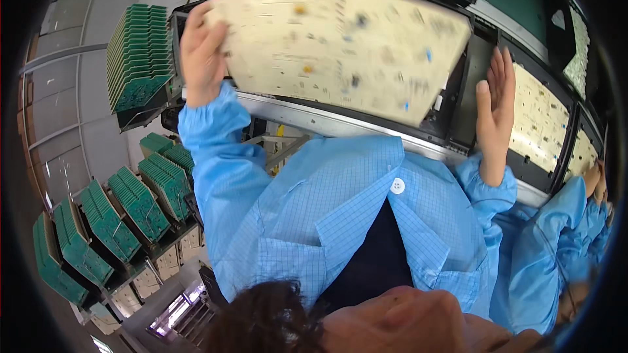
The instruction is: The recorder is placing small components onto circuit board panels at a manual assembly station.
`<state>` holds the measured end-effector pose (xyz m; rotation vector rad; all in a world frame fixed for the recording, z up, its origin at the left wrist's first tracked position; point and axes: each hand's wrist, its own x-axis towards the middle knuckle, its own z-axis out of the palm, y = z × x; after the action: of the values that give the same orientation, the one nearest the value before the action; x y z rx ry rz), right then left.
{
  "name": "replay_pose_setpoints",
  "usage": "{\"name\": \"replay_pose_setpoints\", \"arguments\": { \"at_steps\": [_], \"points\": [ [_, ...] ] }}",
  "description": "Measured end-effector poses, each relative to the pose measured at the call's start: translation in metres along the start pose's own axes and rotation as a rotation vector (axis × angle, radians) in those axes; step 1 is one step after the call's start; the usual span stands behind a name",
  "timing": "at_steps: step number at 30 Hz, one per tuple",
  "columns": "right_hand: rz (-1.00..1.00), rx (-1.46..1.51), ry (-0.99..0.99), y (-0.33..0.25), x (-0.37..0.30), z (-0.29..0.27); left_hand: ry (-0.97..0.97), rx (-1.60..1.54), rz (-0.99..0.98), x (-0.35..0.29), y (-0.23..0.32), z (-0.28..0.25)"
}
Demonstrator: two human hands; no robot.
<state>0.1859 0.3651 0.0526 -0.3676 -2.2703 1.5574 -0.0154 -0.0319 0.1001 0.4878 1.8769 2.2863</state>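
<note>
A large cream circuit board (pixel 281 46) with small yellow, blue and dark parts lies across the upper middle, slightly blurred and tilted over a black frame (pixel 451 101). My left hand (pixel 204 55) is closed on the board's left end, its thumb over the top face; the fingers underneath are partly hidden. To the right of the board, my right hand (pixel 497 108) is raised with its fingers stretched out, holding nothing. It is apart from the board and close to a black crossbar between two frames.
A metal rail (pixel 294 111) runs along the line's near side. Further right lies a second cream board (pixel 538 117), with a co-worker's hand (pixel 594 180) beyond it. Green boards stand stacked in a rack (pixel 139 59) at left; several more stacks (pixel 108 216) stand below.
</note>
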Motion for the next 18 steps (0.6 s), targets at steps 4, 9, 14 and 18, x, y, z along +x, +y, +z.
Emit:
{"name": "replay_pose_setpoints", "arguments": {
  "at_steps": [4,9,14,18],
  "points": [
    [-0.112,0.350,-0.170,-0.007,0.026,-0.006,-0.201,-0.091,-0.098,0.039,-0.056,0.043],
    [-0.038,0.411,-0.108,0.022,0.052,0.007,-0.268,0.001,-0.193,0.065,-0.105,0.052],
    [0.063,0.352,-0.103,0.063,0.064,0.013,-0.267,0.111,-0.274,0.057,-0.107,0.054],
    [0.127,0.296,-0.126,0.069,0.065,0.022,-0.238,0.416,-0.073,0.060,-0.118,0.048]
  ]
}}
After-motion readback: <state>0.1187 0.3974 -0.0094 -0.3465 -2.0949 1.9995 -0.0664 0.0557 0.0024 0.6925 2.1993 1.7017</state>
